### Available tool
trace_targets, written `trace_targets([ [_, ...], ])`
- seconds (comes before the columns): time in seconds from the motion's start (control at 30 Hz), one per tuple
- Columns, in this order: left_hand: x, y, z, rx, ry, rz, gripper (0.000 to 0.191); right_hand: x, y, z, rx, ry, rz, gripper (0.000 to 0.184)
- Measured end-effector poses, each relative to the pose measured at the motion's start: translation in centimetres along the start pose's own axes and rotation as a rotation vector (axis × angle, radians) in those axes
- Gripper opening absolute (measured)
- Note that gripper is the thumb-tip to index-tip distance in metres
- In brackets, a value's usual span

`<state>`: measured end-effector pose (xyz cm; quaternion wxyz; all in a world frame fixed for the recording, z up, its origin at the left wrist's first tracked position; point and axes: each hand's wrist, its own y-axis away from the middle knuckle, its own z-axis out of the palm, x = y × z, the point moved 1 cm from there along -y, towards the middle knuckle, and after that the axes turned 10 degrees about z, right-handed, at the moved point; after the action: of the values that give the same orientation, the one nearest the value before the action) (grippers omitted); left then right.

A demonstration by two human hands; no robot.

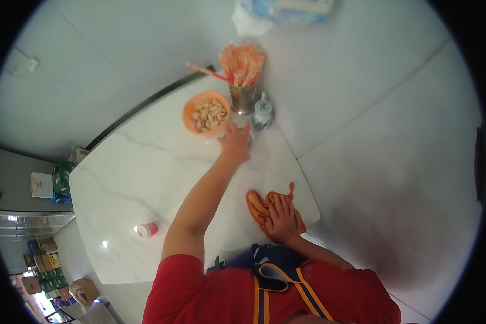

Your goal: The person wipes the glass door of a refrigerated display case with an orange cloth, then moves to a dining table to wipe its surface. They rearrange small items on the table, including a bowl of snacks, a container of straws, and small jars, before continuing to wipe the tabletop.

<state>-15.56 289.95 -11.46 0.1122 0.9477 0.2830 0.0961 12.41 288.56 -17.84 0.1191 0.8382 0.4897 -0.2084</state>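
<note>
Over a small blue-and-white container [250, 139] reaches my left hand [235, 145], fingers spread; the hand covers most of it, so its grip is unclear. An orange plastic bowl [189, 121] of garlic cloves [209, 116] stands just left of those fingers. Behind are a metal holder [242, 99] full of paper-wrapped chopsticks [242, 60] and a blue-and-white lidded ceramic jar [262, 115] with a handle sticking out. My right hand [282, 218] lies on a crumpled orange cloth [259, 206], holding it against the white marble-patterned table [146, 170] near the corner closest to me.
A small red-and-white cup or tub [147, 230] stands at the table's left. Blurred plastic packaging [287, 12] is at the top. The table's far left edge runs along a wall. Stacked boxes [50, 267] and an open carton [84, 290] sit beyond, at lower left.
</note>
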Motion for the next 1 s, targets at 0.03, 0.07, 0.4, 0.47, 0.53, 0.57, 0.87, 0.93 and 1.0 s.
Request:
trace_targets([
  [0.03, 0.1, 0.3, 0.0, -0.01, 0.022, 0.004, 0.1, 0.1, 0.0, 0.0, -0.009, -0.004, 0.001, 0.052],
  [0.07, 0.0, 0.4, -0.1, -0.012, 0.053, 0.014, 0.1, 0.1, 0.0, 0.0, -0.014, 0.004, -0.012, 0.052],
  [0.4, 3.9, 2.3, 0.3, 0.009, 0.188, 0.116, 0.098, 0.1, -0.1, -0.1, 0.007, -0.008, -0.041, 0.05],
  [0.47, 5.4, 2.5, 0.6, 0.012, 0.197, 0.152, 0.097, 0.1, -0.1, -0.2, 0.005, -0.005, -0.049, 0.048],
  [0.53, 6.9, 2.8, 0.9, 0.021, 0.213, 0.189, 0.097, 0.1, 0.0, -0.2, 0.001, -0.003, -0.065, 0.047],
  [0.57, 7.7, 2.9, 1.0, 0.014, 0.221, 0.212, 0.098, 0.2, 0.0, -0.1, -0.021, -0.01, -0.049, 0.046],
  [0.87, 12.6, 3.4, 2.1, 0.017, 0.187, 0.315, 0.101, 0.6, 0.3, 0.7, 0.025, -0.034, -0.047, 0.042],
  [0.93, 13.0, 3.3, 2.4, 0.039, 0.197, 0.296, 0.101, 0.6, 0.4, 0.8, 0.014, -0.024, -0.05, 0.042],
  [1.0, 13.4, 3.0, 2.7, 0.013, 0.174, 0.293, 0.098, 0.7, 0.4, 1.0, 0.008, -0.032, -0.048, 0.042],
])
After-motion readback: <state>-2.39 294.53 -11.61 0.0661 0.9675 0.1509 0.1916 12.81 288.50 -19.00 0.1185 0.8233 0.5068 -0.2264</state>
